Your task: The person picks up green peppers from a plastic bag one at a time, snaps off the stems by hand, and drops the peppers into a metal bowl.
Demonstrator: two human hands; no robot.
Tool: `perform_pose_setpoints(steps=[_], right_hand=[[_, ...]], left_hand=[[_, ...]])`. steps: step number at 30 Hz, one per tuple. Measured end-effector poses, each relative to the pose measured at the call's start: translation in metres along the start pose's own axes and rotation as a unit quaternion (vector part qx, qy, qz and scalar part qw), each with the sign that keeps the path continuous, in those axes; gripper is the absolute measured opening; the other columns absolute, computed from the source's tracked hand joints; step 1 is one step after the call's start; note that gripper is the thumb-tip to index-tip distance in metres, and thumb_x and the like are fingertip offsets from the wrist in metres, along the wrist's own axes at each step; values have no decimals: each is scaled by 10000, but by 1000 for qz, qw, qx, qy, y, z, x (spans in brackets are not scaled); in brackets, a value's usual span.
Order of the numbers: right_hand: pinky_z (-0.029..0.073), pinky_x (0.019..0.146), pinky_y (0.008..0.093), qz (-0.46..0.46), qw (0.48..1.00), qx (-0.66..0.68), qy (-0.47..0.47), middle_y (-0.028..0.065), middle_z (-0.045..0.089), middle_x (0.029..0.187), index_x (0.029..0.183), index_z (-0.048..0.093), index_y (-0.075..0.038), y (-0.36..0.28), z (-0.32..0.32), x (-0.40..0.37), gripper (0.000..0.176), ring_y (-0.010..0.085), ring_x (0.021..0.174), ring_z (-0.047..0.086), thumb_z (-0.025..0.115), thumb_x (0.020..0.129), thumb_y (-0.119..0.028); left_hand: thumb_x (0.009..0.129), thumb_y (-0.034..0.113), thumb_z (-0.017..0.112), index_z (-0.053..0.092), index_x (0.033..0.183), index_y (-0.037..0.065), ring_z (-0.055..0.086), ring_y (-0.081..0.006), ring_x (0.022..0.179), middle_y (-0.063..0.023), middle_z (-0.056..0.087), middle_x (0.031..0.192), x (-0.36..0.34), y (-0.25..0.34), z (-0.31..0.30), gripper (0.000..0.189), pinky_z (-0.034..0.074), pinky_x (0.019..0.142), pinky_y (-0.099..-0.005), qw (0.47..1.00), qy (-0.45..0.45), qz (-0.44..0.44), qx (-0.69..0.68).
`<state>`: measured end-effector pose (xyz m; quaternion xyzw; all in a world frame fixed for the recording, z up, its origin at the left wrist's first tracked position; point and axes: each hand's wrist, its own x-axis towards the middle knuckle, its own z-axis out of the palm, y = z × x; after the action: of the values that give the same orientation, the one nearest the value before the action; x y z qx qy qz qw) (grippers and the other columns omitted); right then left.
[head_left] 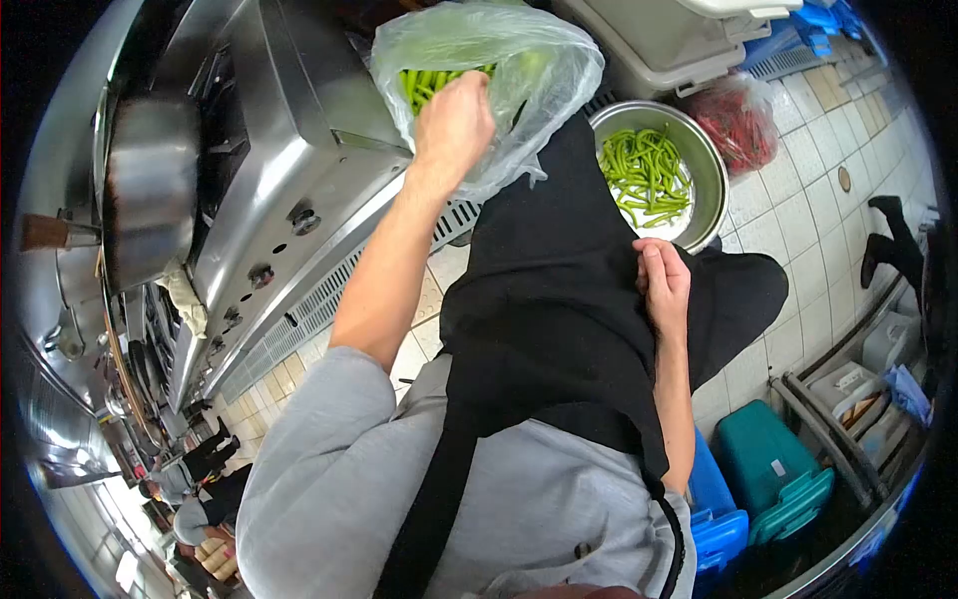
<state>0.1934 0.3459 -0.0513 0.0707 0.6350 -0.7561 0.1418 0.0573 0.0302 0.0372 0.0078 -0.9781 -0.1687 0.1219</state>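
My left hand (454,125) reaches into an opened clear plastic bag (559,70), its fingers curled down over long green chili peppers (424,88). The back of the hand hides the fingertips and whatever they grip. Over my dark-aproned lap, my right hand (664,280) is closed, thumb against bent fingers; anything inside is too small to make out. It rests near the rim of a round metal bowl (717,190). More green chili peppers (647,175) lie loosely in that bowl, which stands on the floor.
A steel stove (269,190) with knobs runs along the left, holding a large pot (150,190). Beyond the bowl sit a bag of red peppers (736,122) and a grey bin (649,45). Green (763,459) and blue (714,509) bins stand at lower right. Other people (205,484) are at lower left.
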Motion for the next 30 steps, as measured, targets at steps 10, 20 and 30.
perform_pose_setpoints(steps=[10, 20, 30], right_hand=[[294, 499, 184, -5, 999, -32, 24, -83, 468, 690, 1030, 665, -36, 4, -1, 0, 226, 8, 559, 374, 543, 1031, -227], [274, 518, 185, -15, 1000, -16, 10, -102, 445, 689, 1026, 661, -10, 6, -2, 0, 202, 3, 582, 358, 533, 1029, -166], [374, 526, 205, -15, 1000, -19, -12, -44, 526, 742, 1089, 645, -21, 7, -6, 3, 215, 38, 623, 468, 534, 1029, -196]], left_hand=[[922, 166, 491, 670, 1244, 77, 536, -297, 1279, -145, 629, 1311, 32, -24, 13, 379, 135, 1160, -581, 844, -315, -53, 431], [882, 130, 560, 714, 1129, 71, 659, -306, 1102, -118, 709, 1160, 35, -28, 11, 297, 286, 1053, -594, 900, -275, -45, 336], [957, 168, 508, 659, 1088, 60, 656, -386, 1007, -156, 696, 1060, -6, 45, -113, 227, 525, 816, -478, 984, -129, -7, 126]])
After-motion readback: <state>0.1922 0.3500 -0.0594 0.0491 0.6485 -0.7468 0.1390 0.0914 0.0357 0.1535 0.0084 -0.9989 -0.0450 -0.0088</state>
